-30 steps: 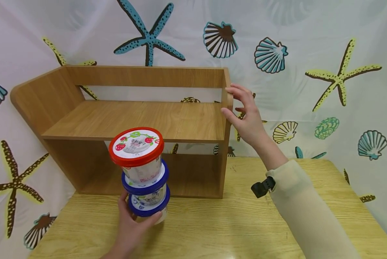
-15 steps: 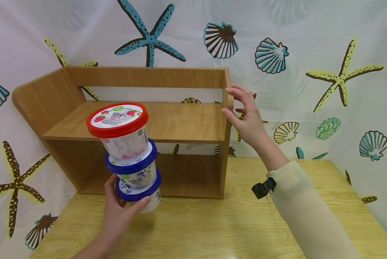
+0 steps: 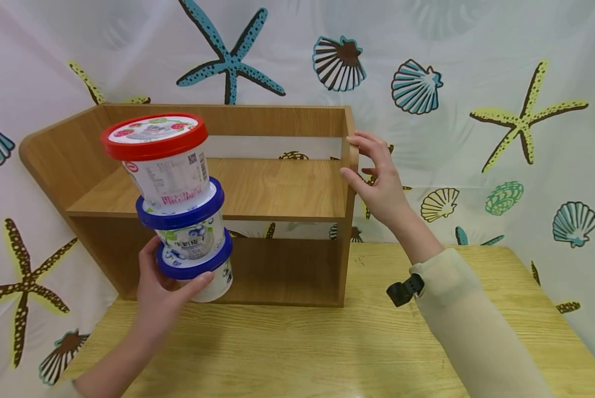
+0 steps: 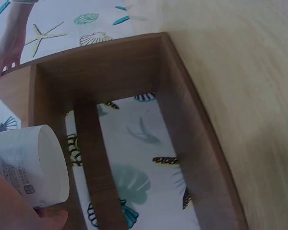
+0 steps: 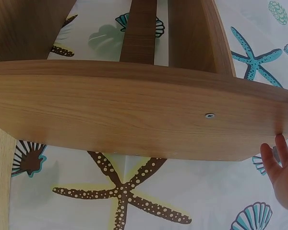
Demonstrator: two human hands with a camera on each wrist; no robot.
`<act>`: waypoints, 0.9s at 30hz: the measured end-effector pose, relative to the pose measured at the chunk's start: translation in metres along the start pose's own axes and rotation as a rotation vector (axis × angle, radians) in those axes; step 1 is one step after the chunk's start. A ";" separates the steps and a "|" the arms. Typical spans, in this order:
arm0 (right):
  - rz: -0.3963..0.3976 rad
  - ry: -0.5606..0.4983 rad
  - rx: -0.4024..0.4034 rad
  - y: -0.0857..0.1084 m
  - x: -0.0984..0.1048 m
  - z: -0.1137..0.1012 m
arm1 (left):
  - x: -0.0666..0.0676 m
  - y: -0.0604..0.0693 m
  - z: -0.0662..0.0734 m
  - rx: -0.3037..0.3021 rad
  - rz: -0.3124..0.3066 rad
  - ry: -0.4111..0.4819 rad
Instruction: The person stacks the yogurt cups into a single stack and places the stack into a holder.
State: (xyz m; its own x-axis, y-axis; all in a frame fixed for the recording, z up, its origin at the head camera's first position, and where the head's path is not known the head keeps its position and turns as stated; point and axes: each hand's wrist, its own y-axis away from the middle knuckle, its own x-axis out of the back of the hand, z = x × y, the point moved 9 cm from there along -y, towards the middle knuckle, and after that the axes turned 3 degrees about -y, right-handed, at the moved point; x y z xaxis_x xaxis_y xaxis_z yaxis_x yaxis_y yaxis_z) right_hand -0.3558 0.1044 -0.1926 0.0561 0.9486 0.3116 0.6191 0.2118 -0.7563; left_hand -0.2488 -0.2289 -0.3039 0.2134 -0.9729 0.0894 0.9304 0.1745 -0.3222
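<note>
In the head view, my left hand (image 3: 163, 290) holds the bottom tub of a stack of three, its thumb and fingers around it. A tub with a red lid and strawberry pictures (image 3: 165, 177) is on top. Below it sit a middle tub with a blue lid (image 3: 193, 237) and the bottom blue-lidded tub (image 3: 218, 282). The stack leans left, off the table and in front of the wooden shelf (image 3: 272, 185). The white base of the bottom tub (image 4: 53, 167) shows in the left wrist view. My right hand (image 3: 382, 185) grips the front edge of the shelf's right side panel.
The two-tier shelf stands on a light wooden table (image 3: 287, 354), with open gaps at its back. A curtain (image 3: 452, 33) printed with starfish and shells hangs behind and at the sides. A black device (image 3: 404, 288) is strapped to the right wrist.
My left hand has lifted the stack of tubs upward and to the left, up to the height of the upper shelf board. My right hand has stayed on the side panel.
</note>
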 end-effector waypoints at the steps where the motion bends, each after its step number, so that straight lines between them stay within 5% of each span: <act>1: 0.001 0.000 -0.001 0.000 0.000 0.000 | 0.001 -0.002 0.004 -0.012 -0.004 -0.001; 10: 0.005 -0.004 0.002 0.000 0.000 0.000 | 0.005 -0.021 0.031 -0.101 -0.023 0.007; 22: 0.004 -0.008 0.000 -0.001 0.001 0.002 | 0.006 -0.046 0.043 -0.086 -0.032 -0.022; 27: 0.004 -0.004 -0.003 -0.001 0.001 0.002 | 0.004 -0.059 0.053 -0.132 -0.034 -0.012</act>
State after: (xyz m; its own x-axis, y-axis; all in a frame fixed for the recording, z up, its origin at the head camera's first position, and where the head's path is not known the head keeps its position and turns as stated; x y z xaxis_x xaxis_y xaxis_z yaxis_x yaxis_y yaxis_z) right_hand -0.3582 0.1054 -0.1932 0.0555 0.9505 0.3058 0.6214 0.2068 -0.7557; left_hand -0.2869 -0.2348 -0.2346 0.1867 -0.9758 0.1139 0.8903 0.1191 -0.4395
